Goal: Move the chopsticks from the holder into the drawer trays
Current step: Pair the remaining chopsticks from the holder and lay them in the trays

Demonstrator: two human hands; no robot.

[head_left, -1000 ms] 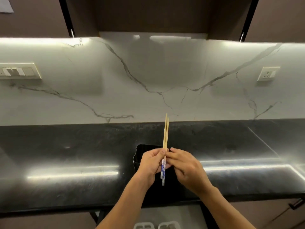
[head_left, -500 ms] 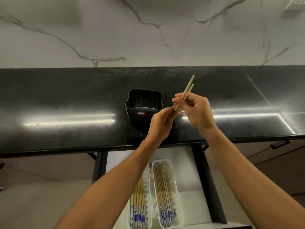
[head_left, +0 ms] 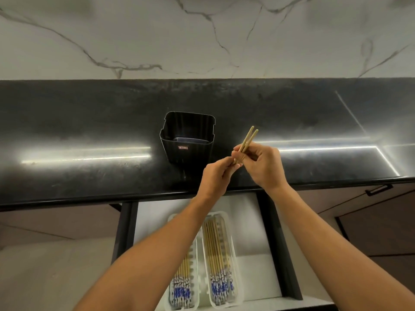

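Note:
Two wooden chopsticks [head_left: 248, 138] point up and to the right above the black counter. My right hand [head_left: 261, 166] grips them around the middle, and my left hand [head_left: 219, 176] pinches their lower end. The black square holder [head_left: 187, 136] stands on the counter just left of my hands; no chopsticks show inside it. Below the counter edge an open drawer [head_left: 251, 234] holds two white trays. The left tray [head_left: 184, 279] and the right tray [head_left: 221, 259] each contain several chopsticks with blue-patterned ends. My left forearm covers part of the left tray.
The black counter [head_left: 89, 131] runs the full width, backed by a white marble wall [head_left: 202, 37]. Dark drawer sides [head_left: 281, 254] frame the trays. A cabinet handle [head_left: 379, 190] sits at the right under the counter edge.
The view has tilted down from the wall to the counter and open drawer. The chopsticks went from upright over the holder to slanted at its right, held in both hands.

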